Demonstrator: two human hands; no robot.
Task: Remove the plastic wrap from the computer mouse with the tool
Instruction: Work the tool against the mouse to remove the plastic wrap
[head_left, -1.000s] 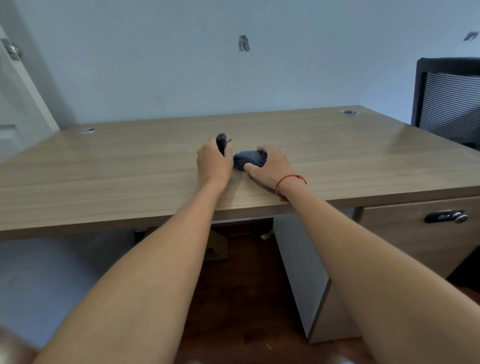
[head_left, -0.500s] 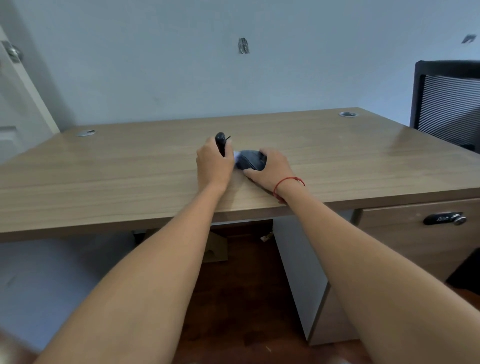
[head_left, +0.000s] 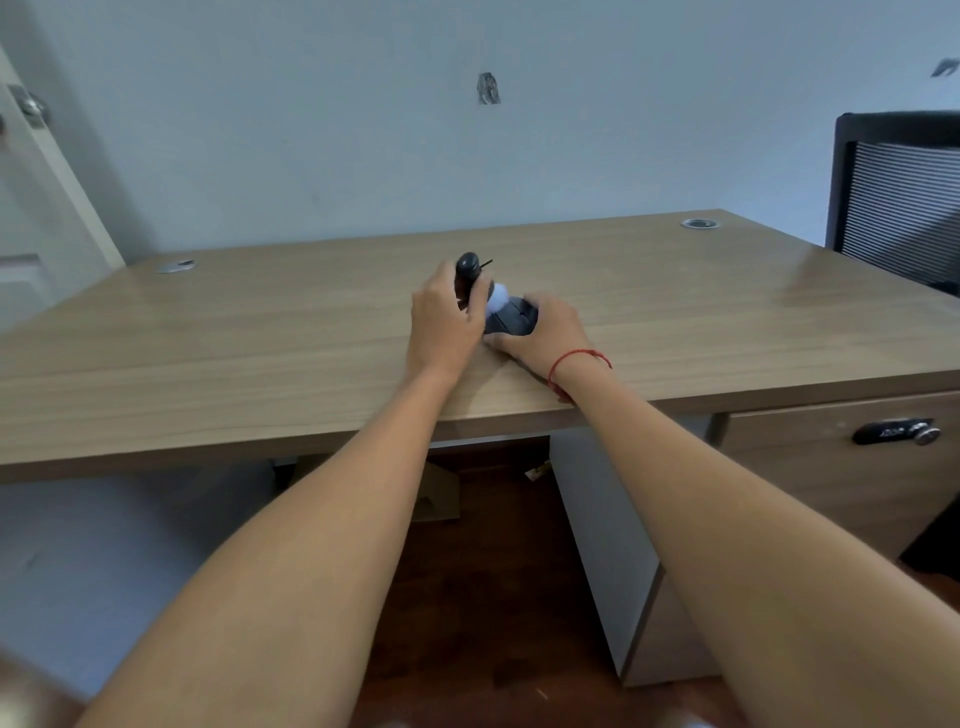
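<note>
A dark computer mouse (head_left: 514, 318) lies near the middle of the wooden desk (head_left: 260, 332). My right hand (head_left: 545, 332), with a red string at the wrist, cups it from the right and near side. My left hand (head_left: 448, 322) grips a black tool (head_left: 466, 270) whose rounded handle sticks up above the fist, a thin tip pointing right. A pale bunch of plastic wrap (head_left: 497, 296) bulges up between the tool hand and the mouse. Most of the mouse is hidden by my fingers.
Two round cable grommets sit at the desk's back corners (head_left: 176, 266) (head_left: 700, 224). A black mesh chair (head_left: 898, 197) stands at the right. A drawer with a lock (head_left: 896, 431) is under the desk's right side. A door (head_left: 31, 171) is at the left.
The pale plastic wrap has risen off the mouse's left end, hardly visible a second ago. My left hand with the tool has lifted slightly. My right hand stays on the mouse.
</note>
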